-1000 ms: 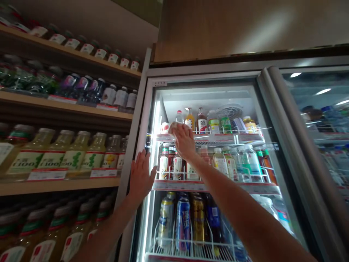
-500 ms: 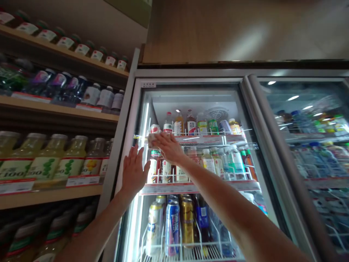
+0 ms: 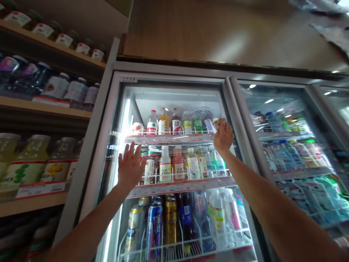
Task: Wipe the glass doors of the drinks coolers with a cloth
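A glass door [image 3: 177, 96] of a lit drinks fridge stands in front of me. My right hand [image 3: 224, 138] is raised at the door's right side, closed on a crumpled pale brown-and-white cloth [image 3: 219, 123] that lies against the glass. To the left, my left hand [image 3: 131, 165] is open with its fingers spread, palm toward the glass; whether it touches the pane I cannot tell. Behind the door, bottles and cans fill the racks, among them a red-capped bottle [image 3: 152, 123] on the top shelf and a blue can [image 3: 154, 227] lower down.
Wooden shelves with several rows of bottles [image 3: 27, 160] stand close on the left. A second fridge door [image 3: 275, 120] adjoins on the right, past a grey metal frame [image 3: 240, 120]. A wood panel [image 3: 207, 32] runs above the fridges.
My right hand has swept the cloth across the glass from the upper left to the right side. My left hand stays raised near the left side. The view has shifted to the right.
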Motion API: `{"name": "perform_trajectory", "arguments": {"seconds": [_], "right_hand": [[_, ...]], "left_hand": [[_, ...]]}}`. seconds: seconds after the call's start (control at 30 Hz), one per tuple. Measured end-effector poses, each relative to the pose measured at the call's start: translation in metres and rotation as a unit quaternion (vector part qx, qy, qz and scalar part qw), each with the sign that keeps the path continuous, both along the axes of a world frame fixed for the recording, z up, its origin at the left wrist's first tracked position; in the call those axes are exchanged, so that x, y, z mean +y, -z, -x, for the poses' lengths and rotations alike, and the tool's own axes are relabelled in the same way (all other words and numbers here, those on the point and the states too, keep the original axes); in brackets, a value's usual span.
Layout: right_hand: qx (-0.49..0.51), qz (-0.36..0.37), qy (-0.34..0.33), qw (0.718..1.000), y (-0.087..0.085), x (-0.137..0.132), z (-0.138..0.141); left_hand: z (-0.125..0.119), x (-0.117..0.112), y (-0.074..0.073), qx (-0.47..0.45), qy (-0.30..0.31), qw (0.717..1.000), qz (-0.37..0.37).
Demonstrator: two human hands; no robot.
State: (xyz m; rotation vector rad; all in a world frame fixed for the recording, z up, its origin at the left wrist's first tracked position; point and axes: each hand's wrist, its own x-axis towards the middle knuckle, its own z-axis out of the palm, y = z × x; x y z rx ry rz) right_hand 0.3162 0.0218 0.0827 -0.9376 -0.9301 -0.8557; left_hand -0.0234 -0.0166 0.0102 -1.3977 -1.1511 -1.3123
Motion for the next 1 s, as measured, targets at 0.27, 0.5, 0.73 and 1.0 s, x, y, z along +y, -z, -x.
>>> {"name": "perform_trajectory", "arguments": {"seconds": [0.27,0.5,0.73,1.0], "right_hand": [[-0.239,0.035,0.017,0.97,0.021,-0.005,0.024],[-0.289,0.037,-0.01,0.957,0.028,-0.013,0.067],[-0.224,0.094,-0.024,0.97,0.024,-0.024,0.104],[-0.476,0.068,-0.07,0.874,0.041,-0.027,0.163]], "left_hand": [[-0.009,0.0,0.0,-0.018,-0.003,1.0,-0.02],[-0.007,-0.006,0.006,0.008,-0.027,0.999,0.021],[0.004,-0.018,0.024,0.067,-0.063,0.993,0.069],[0.046,-0.023,0.056,0.055,-0.081,0.993,0.064]]}}
